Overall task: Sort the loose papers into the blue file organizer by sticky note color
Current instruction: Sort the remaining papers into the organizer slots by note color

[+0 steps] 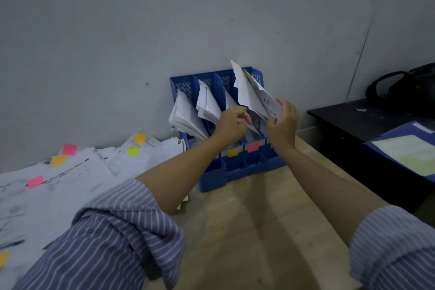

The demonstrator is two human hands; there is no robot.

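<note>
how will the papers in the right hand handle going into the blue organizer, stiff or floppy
Probably floppy: the papers held by the right hand bend, their top corners splaying. Likely light but apt to catch on a divider of the blue organizer, so the left hand may need to guide them.

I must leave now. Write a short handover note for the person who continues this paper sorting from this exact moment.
Left hand: grips papers at the blue file organizer.
Right hand: holds a sheaf of papers at a slot on the right side.
Done: several slots already hold papers; the front carries yellow and pink labels.
Left: seat this sheaf, then sort the loose papers lying on the left, tagged pink, orange and green.
</note>
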